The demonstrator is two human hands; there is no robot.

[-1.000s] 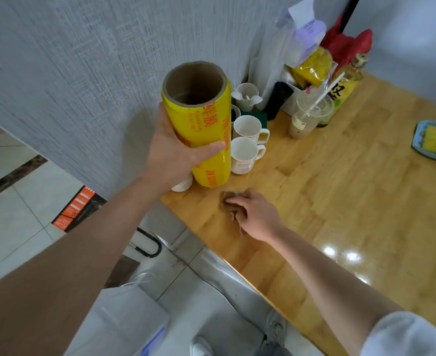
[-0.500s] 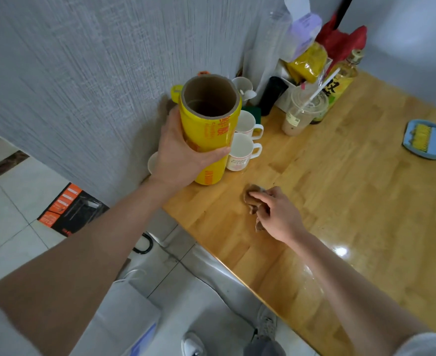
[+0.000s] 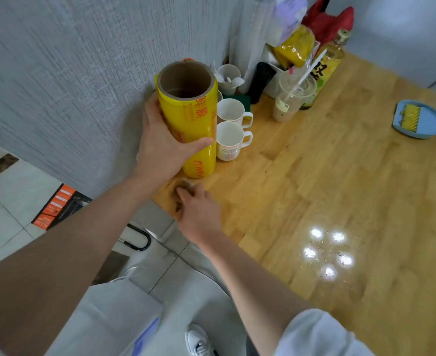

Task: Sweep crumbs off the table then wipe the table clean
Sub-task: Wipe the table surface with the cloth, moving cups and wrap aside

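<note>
My left hand (image 3: 163, 147) grips a yellow roll of cling film (image 3: 190, 119) that stands upright near the left corner of the wooden table (image 3: 340, 188), against the wall. Just in front of the roll, my right hand (image 3: 199, 214) presses a small brown cloth (image 3: 182, 187) onto the table by its near edge; the hand hides most of the cloth. A few crumbs (image 3: 322, 253) lie among light reflections nearer me on the right. A blue dustpan with a yellow brush (image 3: 422, 119) lies at the far right.
Two white mugs (image 3: 231, 129) stand right of the roll. Behind them are a cup of plastic spoons (image 3: 228, 78), a plastic drink cup with a straw (image 3: 292, 98), a yellow bottle (image 3: 324, 65) and bags against the wall. The tiled floor and my shoe (image 3: 199, 340) show below the table's edge.
The roll came down from mid-air and now stands by the mugs. My right hand slid the cloth left to the table's corner, in front of the roll.
</note>
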